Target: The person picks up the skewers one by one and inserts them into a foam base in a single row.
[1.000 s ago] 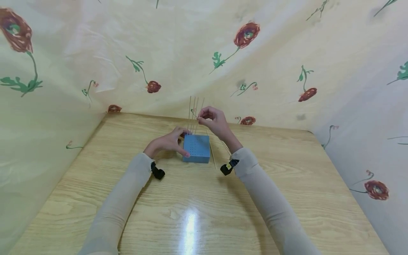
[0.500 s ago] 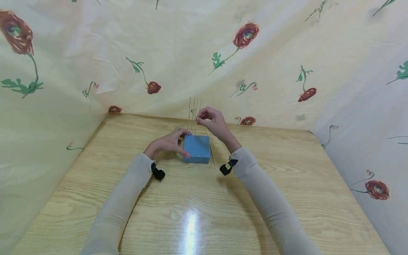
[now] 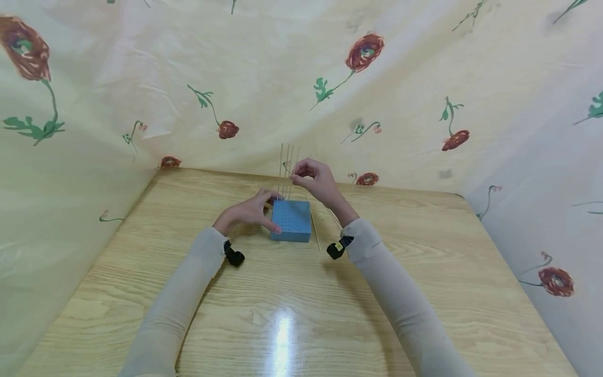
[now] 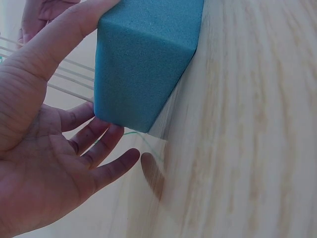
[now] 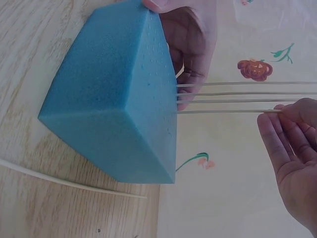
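Observation:
A blue foam block (image 3: pixel 291 215) with small holes in its top stands on the table. My left hand (image 3: pixel 248 210) grips its left side, thumb on the near top corner and fingertips at the back edge, as the left wrist view shows. Several thin wooden sticks (image 5: pixel 237 93) stand upright in a row along the block's far edge. Between thumb and fingertips, my right hand (image 3: pixel 319 180) pinches the rightmost stick (image 5: pixel 223 111) partway up. That stick's lower end meets the block top in the right wrist view; how deep it sits cannot be seen.
A loose stick (image 3: pixel 315 233) lies on the wooden table (image 3: pixel 235 314) just right of the block. More loose stick (image 3: pixel 333 217) shows partly under my right wrist. Flower-patterned cloth (image 3: pixel 282 94) hangs behind the table and at both sides.
The pinched stick has swung from a rightward lean to nearly upright, its top slightly lower. My right hand has shifted very little. My left hand and the block have stayed put.

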Tool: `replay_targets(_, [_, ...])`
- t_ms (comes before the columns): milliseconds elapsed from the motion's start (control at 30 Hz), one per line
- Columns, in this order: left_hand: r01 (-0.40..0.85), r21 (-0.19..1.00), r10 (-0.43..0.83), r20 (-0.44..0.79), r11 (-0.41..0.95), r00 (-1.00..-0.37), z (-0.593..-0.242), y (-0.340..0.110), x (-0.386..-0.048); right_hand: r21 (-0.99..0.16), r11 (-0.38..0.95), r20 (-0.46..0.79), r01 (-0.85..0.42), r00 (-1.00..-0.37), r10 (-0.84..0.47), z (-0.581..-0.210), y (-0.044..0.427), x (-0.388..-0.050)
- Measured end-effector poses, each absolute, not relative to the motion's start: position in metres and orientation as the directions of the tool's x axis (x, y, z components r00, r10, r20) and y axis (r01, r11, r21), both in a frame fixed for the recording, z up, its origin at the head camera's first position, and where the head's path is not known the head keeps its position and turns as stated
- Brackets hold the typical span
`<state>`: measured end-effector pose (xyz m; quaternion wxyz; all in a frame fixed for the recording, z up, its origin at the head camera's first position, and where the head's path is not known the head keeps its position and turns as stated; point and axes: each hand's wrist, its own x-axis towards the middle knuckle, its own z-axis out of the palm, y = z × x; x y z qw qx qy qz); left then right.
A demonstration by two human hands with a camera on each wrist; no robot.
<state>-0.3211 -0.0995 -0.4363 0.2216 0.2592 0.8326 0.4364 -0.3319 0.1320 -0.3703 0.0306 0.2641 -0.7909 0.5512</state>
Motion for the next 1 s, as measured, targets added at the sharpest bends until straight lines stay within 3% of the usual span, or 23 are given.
replay_targets(433, [0.243,0.852,0.636,-0.13,0.465,-0.761,-0.435,-0.097,-0.325,-0.851,0.267,0.33,-0.452,-0.856,-0.397,-0.364,0.137,-0.331])
replay_targets(1000, [0.246,0.84,0.631,-0.14,0.484,-0.763,-0.439,-0.1,-0.322,-0.79,0.437,0.245,-0.43,-0.875,-0.418,-0.369,0.165,-0.33])
